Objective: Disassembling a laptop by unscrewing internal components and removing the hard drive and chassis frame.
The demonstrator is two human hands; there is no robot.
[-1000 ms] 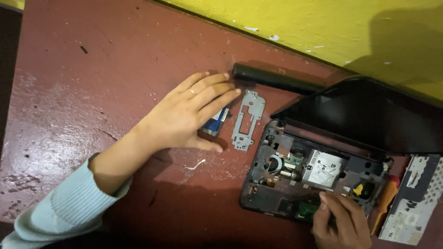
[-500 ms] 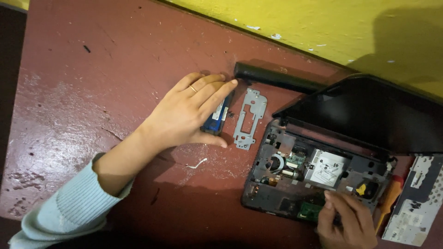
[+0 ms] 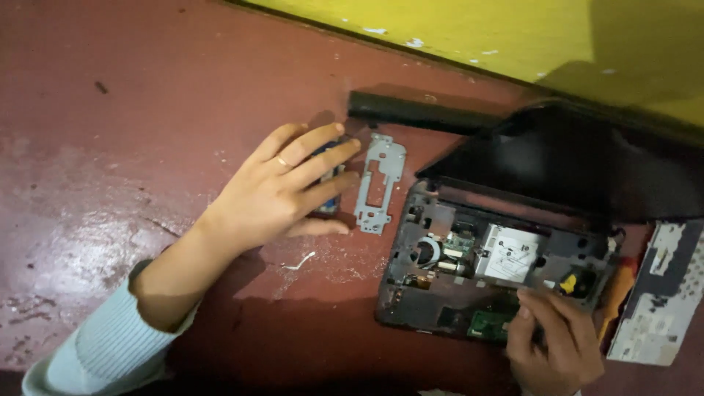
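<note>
Resting flat and open, the left hand (image 3: pixel 286 191) is covering a small blue part (image 3: pixel 331 196) left of the metal bracket (image 3: pixel 379 183); the right hand (image 3: pixel 554 341), fingers curled, is touching the opened laptop base (image 3: pixel 440 293), its grip unclear.

A long black battery bar (image 3: pixel 422 111) lies by the yellow wall (image 3: pixel 513 33) — detached keyboard (image 3: pixel 660 293) at right, orange-handled screwdriver (image 3: pixel 617 293) just beside it, on the reddish table (image 3: pixel 110 110).

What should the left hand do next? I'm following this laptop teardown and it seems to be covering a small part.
Probably close the left hand on the small blue part under its fingers and lift it: the hand lies flat over it, beside the metal bracket.
</note>
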